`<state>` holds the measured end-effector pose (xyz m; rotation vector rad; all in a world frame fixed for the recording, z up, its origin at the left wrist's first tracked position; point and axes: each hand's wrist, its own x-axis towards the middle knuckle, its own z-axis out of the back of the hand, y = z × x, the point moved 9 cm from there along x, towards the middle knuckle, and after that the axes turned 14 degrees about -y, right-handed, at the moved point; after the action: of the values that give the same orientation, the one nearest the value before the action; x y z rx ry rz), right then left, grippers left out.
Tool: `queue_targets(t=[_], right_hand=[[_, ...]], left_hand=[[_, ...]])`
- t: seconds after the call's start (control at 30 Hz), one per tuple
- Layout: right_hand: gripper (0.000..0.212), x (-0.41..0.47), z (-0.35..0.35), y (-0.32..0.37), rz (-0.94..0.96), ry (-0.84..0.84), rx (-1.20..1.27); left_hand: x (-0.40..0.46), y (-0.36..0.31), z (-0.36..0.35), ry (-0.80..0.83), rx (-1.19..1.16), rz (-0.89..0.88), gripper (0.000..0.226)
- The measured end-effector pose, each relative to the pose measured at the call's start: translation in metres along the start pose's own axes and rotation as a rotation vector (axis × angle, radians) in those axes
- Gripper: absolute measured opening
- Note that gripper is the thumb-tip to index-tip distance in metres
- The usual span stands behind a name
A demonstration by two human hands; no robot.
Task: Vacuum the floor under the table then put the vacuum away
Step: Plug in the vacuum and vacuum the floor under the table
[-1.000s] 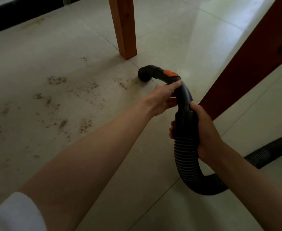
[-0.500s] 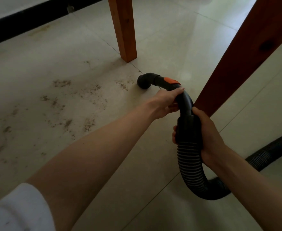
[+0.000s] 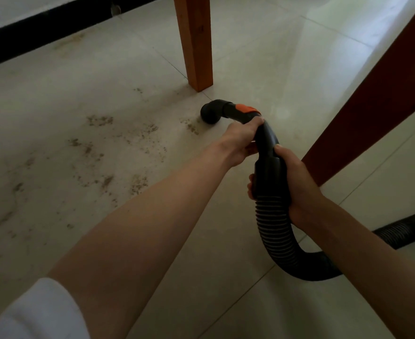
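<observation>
hands gripped a black curved plastic vacuum handle with an orange button [image 3: 262, 133] low over the pale tiled floor [image 3: 262, 57]: the left hand [image 3: 242, 140] curled over its upper bend, the right hand [image 3: 292, 179] wrapped round the cuff where the black ribbed hose [image 3: 277, 231] began. its round open nozzle end [image 3: 209, 115] sat at the edge of scattered brown crumbs [image 3: 133, 143], just short of the orange wooden table leg [image 3: 196, 42]. the handle's long axis ran away from the person, tip turned left and down. a wide sweep risked knocking that leg, and the trailing hose could snag the dark red-brown wooden leg [image 3: 373, 99].
</observation>
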<state>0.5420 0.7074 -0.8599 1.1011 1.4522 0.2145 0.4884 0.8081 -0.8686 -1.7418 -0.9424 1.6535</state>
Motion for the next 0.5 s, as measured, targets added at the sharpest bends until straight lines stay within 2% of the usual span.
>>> queue_targets(t=[0.5], right_hand=[[0.040, 0.050, -0.042, 0.011, 0.076, 0.016, -0.084]], left_hand=[[0.045, -0.026, 0.028, -0.110, -0.124, -0.016, 0.038]])
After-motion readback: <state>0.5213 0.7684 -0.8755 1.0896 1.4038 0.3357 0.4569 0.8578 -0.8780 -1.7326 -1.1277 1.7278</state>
